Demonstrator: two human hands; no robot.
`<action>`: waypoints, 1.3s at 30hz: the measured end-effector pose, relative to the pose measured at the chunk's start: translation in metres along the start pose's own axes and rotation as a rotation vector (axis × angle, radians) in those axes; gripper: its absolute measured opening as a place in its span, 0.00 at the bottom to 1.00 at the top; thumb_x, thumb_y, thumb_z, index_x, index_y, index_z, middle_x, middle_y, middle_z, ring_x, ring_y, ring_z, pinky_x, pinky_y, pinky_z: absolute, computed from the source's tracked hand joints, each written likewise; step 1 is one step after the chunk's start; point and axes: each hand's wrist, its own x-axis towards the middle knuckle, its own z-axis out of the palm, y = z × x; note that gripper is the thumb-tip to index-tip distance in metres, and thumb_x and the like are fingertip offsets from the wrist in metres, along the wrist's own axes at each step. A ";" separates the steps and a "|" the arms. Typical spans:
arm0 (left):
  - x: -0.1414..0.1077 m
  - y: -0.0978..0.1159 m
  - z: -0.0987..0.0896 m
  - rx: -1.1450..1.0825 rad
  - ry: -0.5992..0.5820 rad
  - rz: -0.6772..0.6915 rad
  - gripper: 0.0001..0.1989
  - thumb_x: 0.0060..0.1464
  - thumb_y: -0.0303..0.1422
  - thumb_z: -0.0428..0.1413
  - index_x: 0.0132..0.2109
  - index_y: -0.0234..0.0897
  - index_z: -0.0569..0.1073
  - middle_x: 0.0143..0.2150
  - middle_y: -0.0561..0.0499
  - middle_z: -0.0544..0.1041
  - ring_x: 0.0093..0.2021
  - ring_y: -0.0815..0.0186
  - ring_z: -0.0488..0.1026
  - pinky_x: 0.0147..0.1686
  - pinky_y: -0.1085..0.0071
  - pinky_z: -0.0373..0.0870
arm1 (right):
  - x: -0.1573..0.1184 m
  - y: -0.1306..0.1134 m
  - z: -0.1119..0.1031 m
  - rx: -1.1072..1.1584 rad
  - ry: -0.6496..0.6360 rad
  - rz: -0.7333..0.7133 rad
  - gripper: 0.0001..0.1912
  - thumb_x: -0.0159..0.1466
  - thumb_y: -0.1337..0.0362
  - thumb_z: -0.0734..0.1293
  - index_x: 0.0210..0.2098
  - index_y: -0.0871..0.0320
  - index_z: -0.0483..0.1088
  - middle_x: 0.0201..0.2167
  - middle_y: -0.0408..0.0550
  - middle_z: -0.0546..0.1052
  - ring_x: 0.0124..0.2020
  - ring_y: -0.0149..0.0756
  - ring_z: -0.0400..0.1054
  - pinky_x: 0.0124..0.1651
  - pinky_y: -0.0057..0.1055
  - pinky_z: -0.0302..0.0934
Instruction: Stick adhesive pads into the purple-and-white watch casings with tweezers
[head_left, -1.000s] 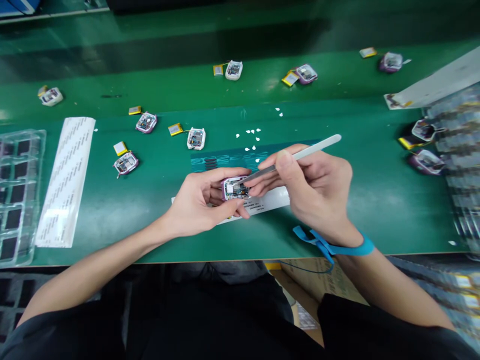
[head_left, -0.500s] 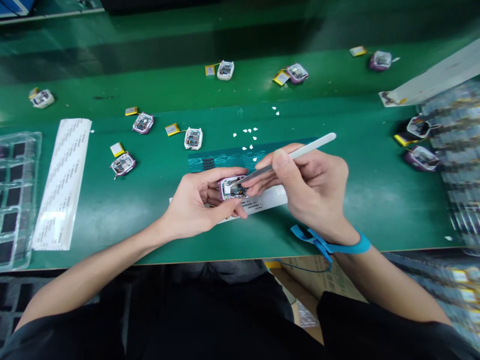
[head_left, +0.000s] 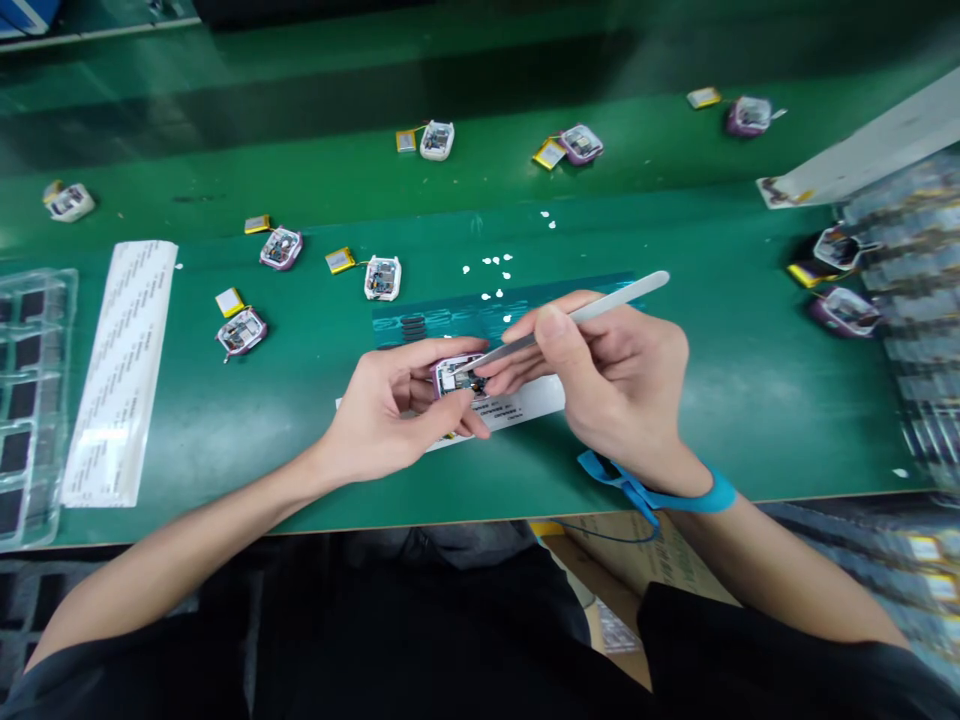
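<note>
My left hand is closed around a small purple-and-white device housing, its open side showing a circuit board. Between the thumb and fingers of my right hand are tweezers, slanting down to the left. Their tip reaches the left part of the board, by a small white piece. A white printed strip lies beneath both hands, and a teal sheet lies just beyond them. Several small white stickers dot the mat past the sheet. A blue wrist strap circles my right wrist.
Open housings with wired batteries, such as a white one and a purple one, are spread over the green bench. A long printed sheet and a clear tray lie left. Stacked trays stand right.
The tweezer tip has shifted slightly left across the board in the housing. Both hands keep their grips, and the whole view has moved a little.
</note>
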 end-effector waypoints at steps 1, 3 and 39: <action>0.000 0.000 -0.001 -0.006 -0.004 -0.008 0.17 0.59 0.29 0.61 0.55 0.35 0.77 0.32 0.51 0.85 0.31 0.58 0.85 0.33 0.63 0.86 | -0.001 0.001 0.001 -0.015 -0.002 -0.016 0.10 0.73 0.58 0.67 0.37 0.55 0.76 0.28 0.43 0.83 0.24 0.33 0.79 0.29 0.28 0.78; 0.000 0.000 -0.003 -0.001 -0.016 -0.022 0.15 0.61 0.29 0.58 0.54 0.35 0.77 0.32 0.51 0.84 0.30 0.58 0.85 0.34 0.63 0.85 | -0.005 0.003 0.001 -0.072 -0.010 -0.075 0.10 0.74 0.60 0.65 0.37 0.54 0.76 0.29 0.43 0.84 0.25 0.32 0.79 0.30 0.28 0.78; 0.002 0.010 -0.051 1.125 -0.028 0.651 0.12 0.66 0.24 0.50 0.48 0.42 0.75 0.51 0.48 0.83 0.50 0.57 0.77 0.61 0.50 0.65 | 0.045 0.029 -0.022 -0.675 -0.171 -0.721 0.16 0.68 0.70 0.68 0.49 0.43 0.79 0.50 0.39 0.83 0.49 0.40 0.80 0.50 0.42 0.78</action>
